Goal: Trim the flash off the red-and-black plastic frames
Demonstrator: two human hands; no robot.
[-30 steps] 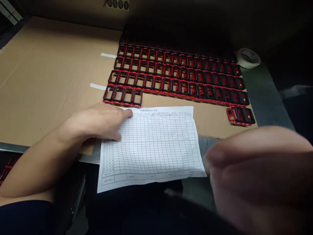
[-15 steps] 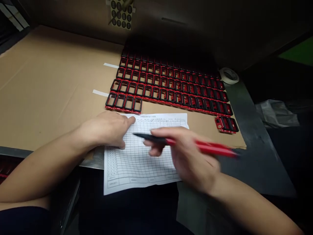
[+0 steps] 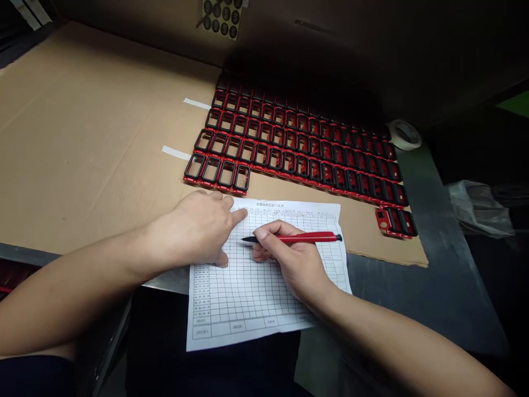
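Note:
A printed form with a grid (image 3: 248, 298) lies at the table's front edge, its lower part hanging over. My left hand (image 3: 204, 226) rests on its upper left, fingers spread and pressing the paper. In my right hand (image 3: 295, 256) is a red pen (image 3: 316, 237) with a black tip end, pinched between thumb and fingers. The pen lies nearly level over the grid, its tip pointing left towards my left hand. I cannot tell whether the tip touches the paper. Beyond the form stand rows of red-and-black frames (image 3: 273, 135).
Cardboard (image 3: 95, 127) covers the table, with two strips of white tape (image 3: 176, 153) on it. A separate group of red-and-black parts (image 3: 395, 222) sits at the right. Behind it lies a tape roll (image 3: 405, 135). A plastic bag (image 3: 479, 207) hangs right; a sticker sheet (image 3: 223, 19) is on the back wall.
My right hand has steadied, and the pen has come down closer to the form. My left hand stays on the paper. The whole view has shifted slightly.

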